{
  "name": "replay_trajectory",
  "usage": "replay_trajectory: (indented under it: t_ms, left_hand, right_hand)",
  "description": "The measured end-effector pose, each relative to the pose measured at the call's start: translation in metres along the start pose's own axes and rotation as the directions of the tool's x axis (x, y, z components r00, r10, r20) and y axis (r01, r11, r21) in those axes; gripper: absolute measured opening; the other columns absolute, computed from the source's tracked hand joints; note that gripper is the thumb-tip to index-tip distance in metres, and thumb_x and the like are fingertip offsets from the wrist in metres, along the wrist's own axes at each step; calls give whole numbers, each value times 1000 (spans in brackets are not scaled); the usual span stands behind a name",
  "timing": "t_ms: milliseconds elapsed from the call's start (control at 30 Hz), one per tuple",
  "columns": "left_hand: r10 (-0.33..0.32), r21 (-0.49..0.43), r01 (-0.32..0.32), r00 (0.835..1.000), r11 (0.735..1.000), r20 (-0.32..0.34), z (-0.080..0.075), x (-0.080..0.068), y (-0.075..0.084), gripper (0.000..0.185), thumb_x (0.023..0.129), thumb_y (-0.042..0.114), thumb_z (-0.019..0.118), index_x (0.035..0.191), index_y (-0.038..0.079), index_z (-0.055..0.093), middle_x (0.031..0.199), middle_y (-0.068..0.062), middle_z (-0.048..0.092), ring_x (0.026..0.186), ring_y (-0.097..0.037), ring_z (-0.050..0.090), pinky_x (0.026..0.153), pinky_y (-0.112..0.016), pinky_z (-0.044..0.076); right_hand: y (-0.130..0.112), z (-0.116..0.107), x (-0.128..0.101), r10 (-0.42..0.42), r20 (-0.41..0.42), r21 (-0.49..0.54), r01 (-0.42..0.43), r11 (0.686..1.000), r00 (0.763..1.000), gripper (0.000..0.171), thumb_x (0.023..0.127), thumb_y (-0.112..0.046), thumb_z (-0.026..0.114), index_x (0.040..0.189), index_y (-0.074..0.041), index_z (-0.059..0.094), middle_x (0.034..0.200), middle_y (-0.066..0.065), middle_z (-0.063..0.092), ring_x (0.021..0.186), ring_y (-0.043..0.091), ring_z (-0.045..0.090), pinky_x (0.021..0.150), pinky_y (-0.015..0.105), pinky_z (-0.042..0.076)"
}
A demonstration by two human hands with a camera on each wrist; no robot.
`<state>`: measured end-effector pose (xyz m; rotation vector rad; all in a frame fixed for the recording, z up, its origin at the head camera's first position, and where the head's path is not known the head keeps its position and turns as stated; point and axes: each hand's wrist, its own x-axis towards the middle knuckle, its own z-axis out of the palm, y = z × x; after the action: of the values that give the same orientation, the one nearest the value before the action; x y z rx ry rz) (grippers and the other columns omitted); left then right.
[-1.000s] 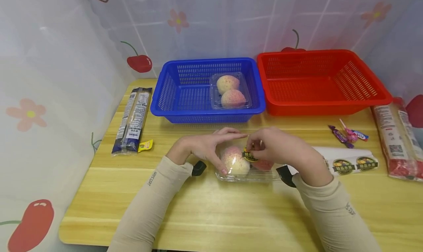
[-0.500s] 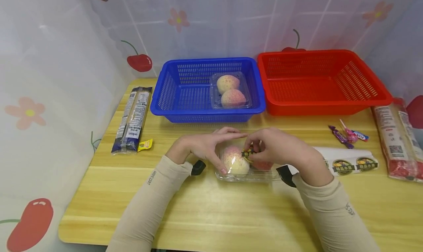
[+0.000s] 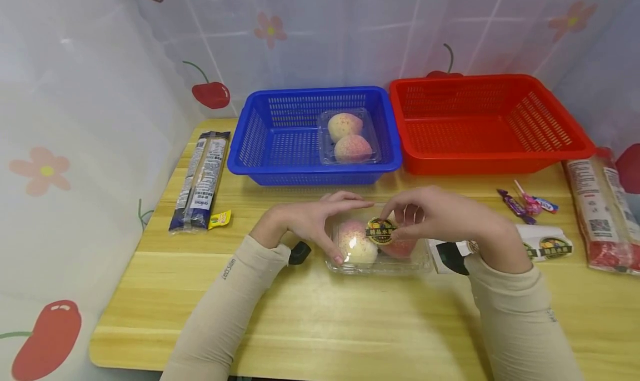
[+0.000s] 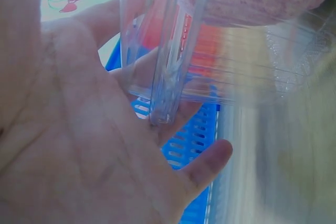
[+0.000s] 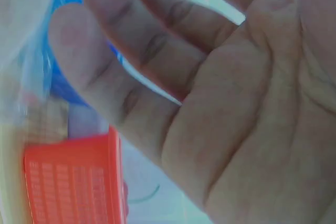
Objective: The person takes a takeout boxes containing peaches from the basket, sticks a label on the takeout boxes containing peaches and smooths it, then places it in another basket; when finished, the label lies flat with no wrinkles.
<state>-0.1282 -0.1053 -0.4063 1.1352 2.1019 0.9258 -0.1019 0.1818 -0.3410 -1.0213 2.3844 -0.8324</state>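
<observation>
A clear plastic fruit box [image 3: 380,267] holding two peaches lies at the table's middle. My left hand [image 3: 315,222] holds its left end, thumb at the front edge and fingers toward the back. In the left wrist view, the fingers show behind the box's clear rim [image 4: 163,114]. A round black-and-gold fruit sticker [image 3: 380,231] lies on the lid, between the pale peach [image 3: 357,247] and the redder peach [image 3: 400,249]. Over the right end is my right hand [image 3: 440,217], fingers loosely bent and thumb tip beside the sticker's edge. No object shows in its grasp.
Behind stand a blue basket [image 3: 315,178] with another box of peaches [image 3: 350,139] and a red basket [image 3: 495,164]. A sticker strip [image 3: 555,245], candies [image 3: 527,203] and a red-ended packet [image 3: 605,220] lie right. A dark packet [image 3: 200,181] and yellow candy [image 3: 220,220] lie left.
My right hand has let go of the sticker and moved slightly right, so the whole sticker shows on the lid. The left hand and the box have stayed in place.
</observation>
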Motion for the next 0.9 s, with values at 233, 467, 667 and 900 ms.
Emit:
replay_trajectory:
  t_ms: [233, 467, 667, 900]
  left_hand:
    - [53, 43, -50, 996, 998, -65, -10, -8, 2, 114, 70, 37, 94, 161, 21, 26, 162, -5, 18, 144, -15, 17, 115, -47, 24]
    - [149, -12, -158, 952, 987, -267, -36, -37, 8, 96, 80, 28, 88, 158, 15, 34, 155, -4, 38, 135, -25, 42, 112, -46, 35]
    - [40, -72, -114, 761, 991, -648, -62, -72, -1, 75, 85, 10, 83, 151, 12, 47, 145, -8, 51, 125, -27, 51, 108, -45, 40]
    - [-247, -182, 202, 371, 962, -895, -77, -109, -24, 74, 82, 36, 86, 148, 27, 53, 148, 3, 45, 132, -21, 41, 110, -42, 34]
  right_hand:
    - [14, -13, -14, 135, -23, -41, -136, 990, 991, 57, 91, -43, 75, 138, -17, 57, 126, 11, 53, 109, 29, 55, 85, 44, 54]
    - [34, -12, -14, 153, 76, 55, -157, 986, 985, 72, 93, -41, 72, 153, -20, 38, 145, 19, 41, 125, 41, 48, 94, 56, 49]
    - [46, -10, -8, 182, 159, 142, -205, 968, 970, 75, 95, -39, 71, 156, -22, 31, 142, 23, 46, 125, 42, 51, 92, 57, 50]
    - [50, -9, -9, 160, 169, 165, -188, 968, 973, 71, 95, -35, 72, 154, -19, 37, 131, 16, 53, 117, 36, 57, 90, 52, 52]
